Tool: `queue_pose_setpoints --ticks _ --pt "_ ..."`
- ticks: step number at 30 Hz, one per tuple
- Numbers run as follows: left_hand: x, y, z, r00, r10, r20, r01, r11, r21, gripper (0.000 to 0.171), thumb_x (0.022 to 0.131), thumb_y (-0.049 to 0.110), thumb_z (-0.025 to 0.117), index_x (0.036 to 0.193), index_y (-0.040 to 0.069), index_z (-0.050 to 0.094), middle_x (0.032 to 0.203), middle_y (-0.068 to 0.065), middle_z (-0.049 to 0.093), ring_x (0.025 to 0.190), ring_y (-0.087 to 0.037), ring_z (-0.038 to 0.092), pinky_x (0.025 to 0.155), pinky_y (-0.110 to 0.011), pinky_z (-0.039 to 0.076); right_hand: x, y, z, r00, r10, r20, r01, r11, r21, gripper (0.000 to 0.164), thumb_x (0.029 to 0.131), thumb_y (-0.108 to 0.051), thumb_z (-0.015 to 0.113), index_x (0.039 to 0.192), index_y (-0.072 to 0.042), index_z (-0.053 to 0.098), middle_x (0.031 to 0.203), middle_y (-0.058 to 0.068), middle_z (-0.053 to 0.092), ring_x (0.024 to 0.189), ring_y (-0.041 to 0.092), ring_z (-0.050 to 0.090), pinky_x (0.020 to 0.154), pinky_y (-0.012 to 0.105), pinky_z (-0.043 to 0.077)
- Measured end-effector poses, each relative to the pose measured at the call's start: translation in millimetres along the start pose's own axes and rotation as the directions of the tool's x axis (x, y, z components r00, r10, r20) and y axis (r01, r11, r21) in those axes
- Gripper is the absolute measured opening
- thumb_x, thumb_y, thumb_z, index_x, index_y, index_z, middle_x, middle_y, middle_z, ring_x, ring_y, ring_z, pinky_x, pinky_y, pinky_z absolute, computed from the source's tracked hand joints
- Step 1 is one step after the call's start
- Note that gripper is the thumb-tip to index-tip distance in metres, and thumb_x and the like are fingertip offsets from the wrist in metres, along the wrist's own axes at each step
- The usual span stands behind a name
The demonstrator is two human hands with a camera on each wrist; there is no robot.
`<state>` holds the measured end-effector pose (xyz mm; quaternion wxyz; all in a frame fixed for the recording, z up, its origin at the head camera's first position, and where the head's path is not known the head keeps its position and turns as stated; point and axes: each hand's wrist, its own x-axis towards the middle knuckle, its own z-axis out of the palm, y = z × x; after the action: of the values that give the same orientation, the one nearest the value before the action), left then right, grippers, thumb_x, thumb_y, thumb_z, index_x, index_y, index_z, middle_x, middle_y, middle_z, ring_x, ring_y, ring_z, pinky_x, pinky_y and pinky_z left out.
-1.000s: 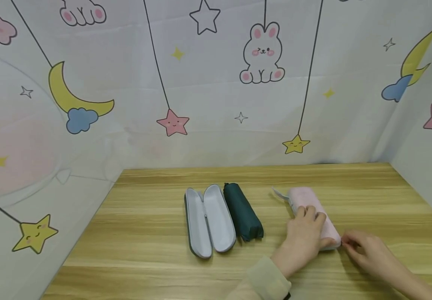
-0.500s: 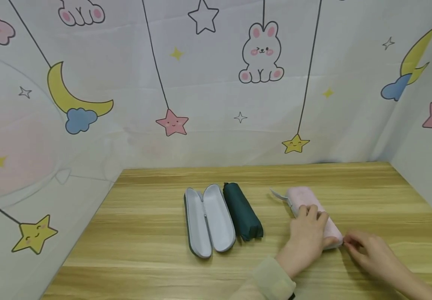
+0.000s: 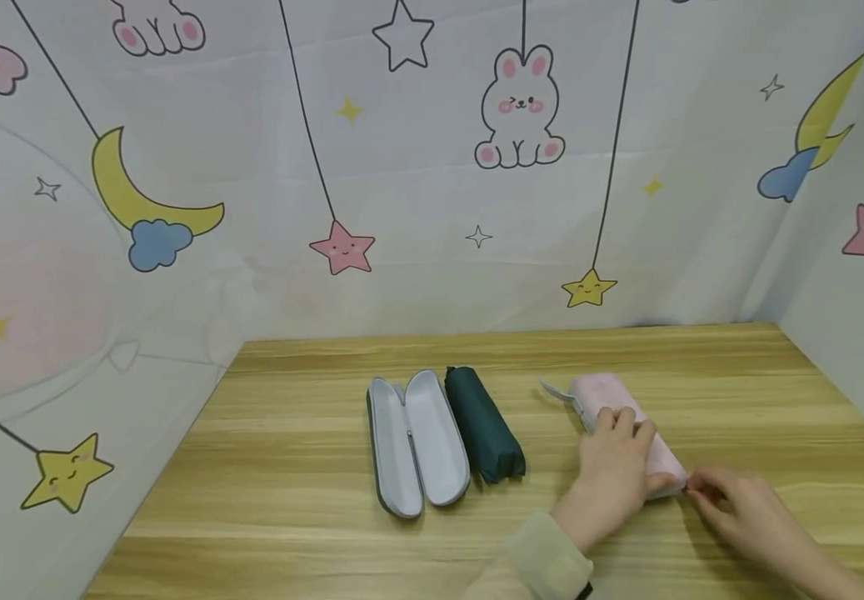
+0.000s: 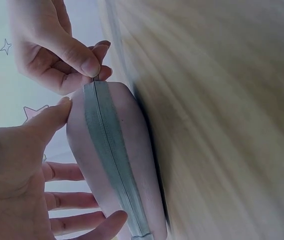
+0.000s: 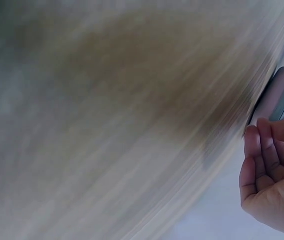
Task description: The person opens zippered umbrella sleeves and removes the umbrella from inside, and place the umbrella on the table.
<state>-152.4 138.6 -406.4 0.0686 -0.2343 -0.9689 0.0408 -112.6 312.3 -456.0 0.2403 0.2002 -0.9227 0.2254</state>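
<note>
A long pink zip case [image 3: 604,392] with a grey zipper band lies on the right part of the table. My left hand [image 3: 615,467] holds it from above, fingers bent over its top and thumb at the near end. In the left wrist view the zipper [image 4: 107,135] runs shut along the visible side. At the near right corner, my right hand [image 3: 739,504] pinches the zipper's small pull, seen between thumb and fingers in the left wrist view. A grey strap [image 3: 555,390] sticks out from the far left end of the case. The case's contents are hidden.
Left of the pink case lies a dark green wrapped roll, apparently a folded umbrella [image 3: 482,425]. Beside it a dark-shelled case [image 3: 435,442] with grey lining lies unzipped and spread apart. A printed cloth [image 3: 417,167] hangs behind the wooden table [image 3: 289,542].
The near end of the pink case has shifted slightly right, turning a little, and my left hand has moved with it. My right hand keeps its pinch, almost unmoved.
</note>
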Motion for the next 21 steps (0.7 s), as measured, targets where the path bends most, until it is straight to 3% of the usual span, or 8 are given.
queue_pose_setpoints --ticks 7,12,16,19,21 --pt "2.7 0.1 -2.2 1.0 0.003 -0.019 -0.003 0.999 0.033 0.061 0.077 0.08 0.042 0.123 0.04 0.048 0.118 0.017 0.048 0.107 -0.005 0.046 0.066 -0.022 0.045 0.3 -7.1 -3.1 0.996 0.083 0.022 -0.082 0.995 -0.065 0.029 0.065 0.005 0.076 0.071 -0.02 0.063 0.067 -0.02 0.056 0.065 -0.013 0.043 0.055 0.021 0.043" --pt "11.5 -19.7 -10.9 0.992 0.111 0.053 -0.113 0.992 0.053 0.068 0.072 0.08 0.053 0.127 0.041 0.049 0.12 0.016 0.047 0.108 -0.004 0.046 0.073 -0.022 0.046 3.3 -13.0 -2.9 0.99 0.139 0.034 -0.136 0.987 -0.085 0.023 0.068 0.002 0.076 0.072 -0.018 0.065 0.066 -0.016 0.06 0.063 -0.013 0.043 0.054 0.023 0.042" --pt "23.0 -40.6 -24.1 0.952 0.252 0.175 -0.257 0.966 0.007 0.078 0.066 0.07 0.072 0.135 0.042 0.046 0.134 0.016 0.044 0.12 -0.004 0.042 0.089 -0.027 0.047 3.2 -15.1 -3.6 0.983 0.18 0.042 -0.175 0.98 -0.096 0.02 0.069 -0.001 0.075 0.073 -0.018 0.067 0.065 -0.015 0.06 0.061 -0.012 0.042 0.053 0.023 0.04" --pt "31.2 -49.6 -32.2 0.92 0.307 0.246 -0.31 0.95 -0.027 0.08 0.068 0.051 0.083 0.137 0.045 0.043 0.141 0.018 0.04 0.131 -0.004 0.036 0.102 -0.033 0.041 3.0 -15.7 -5.5 0.973 0.222 0.071 -0.214 0.971 -0.104 0.016 0.071 -0.002 0.075 0.075 -0.016 0.068 0.066 -0.013 0.062 0.061 -0.011 0.042 0.053 0.023 0.04" --pt "35.2 -52.4 -35.3 0.909 0.319 0.266 -0.324 0.946 -0.026 0.079 0.071 0.037 0.084 0.137 0.047 0.042 0.143 0.02 0.039 0.135 -0.003 0.033 0.105 -0.034 0.039 3.3 -17.3 -7.0 0.966 0.243 0.091 -0.233 0.966 -0.109 0.015 0.071 -0.002 0.075 0.076 -0.015 0.069 0.067 -0.011 0.063 0.06 -0.01 0.042 0.052 0.023 0.04"
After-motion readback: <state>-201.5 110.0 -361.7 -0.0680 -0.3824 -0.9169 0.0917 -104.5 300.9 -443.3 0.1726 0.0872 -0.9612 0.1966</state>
